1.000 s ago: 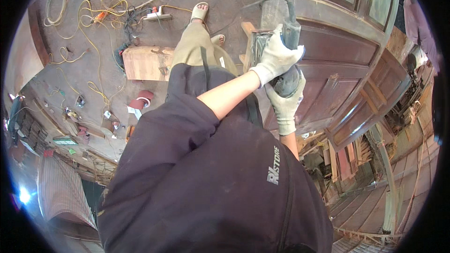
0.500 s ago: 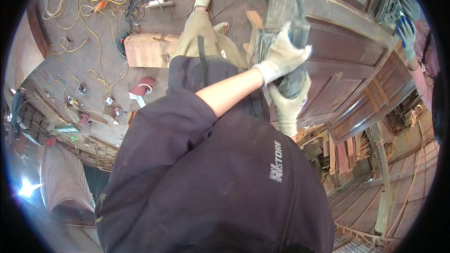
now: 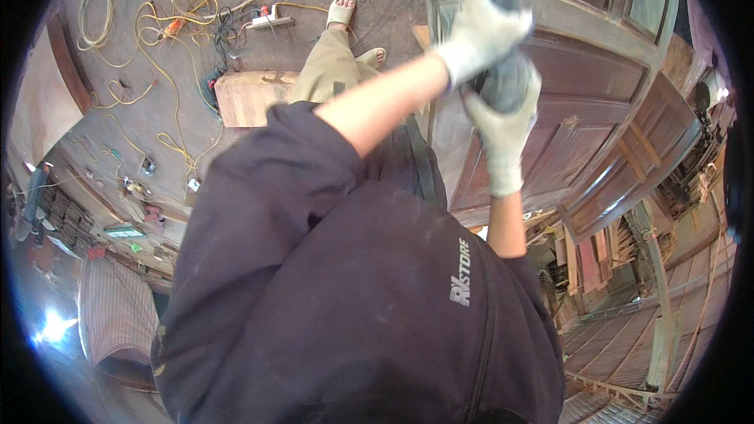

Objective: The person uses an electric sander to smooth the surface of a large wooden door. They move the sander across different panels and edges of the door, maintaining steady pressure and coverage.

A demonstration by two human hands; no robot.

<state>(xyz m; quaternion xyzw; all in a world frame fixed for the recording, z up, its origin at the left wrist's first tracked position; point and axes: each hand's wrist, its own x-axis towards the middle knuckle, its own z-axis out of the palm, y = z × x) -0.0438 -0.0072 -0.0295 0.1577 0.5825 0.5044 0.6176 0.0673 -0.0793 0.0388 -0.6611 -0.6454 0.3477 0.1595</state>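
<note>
Gloved left hand [image 3: 487, 30] and right hand [image 3: 507, 119] are grasping a dark handheld tool [image 3: 507, 82] at the left side of a panelled door [image 3: 589, 71], a wooden block [image 3: 255, 100] lying farther left.

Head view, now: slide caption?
Gloved left hand and right hand grip a dark tool at a panelled door.

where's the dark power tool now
In the head view, the dark power tool is right of top centre, held in the left hand and right hand, by the panelled door.
</note>
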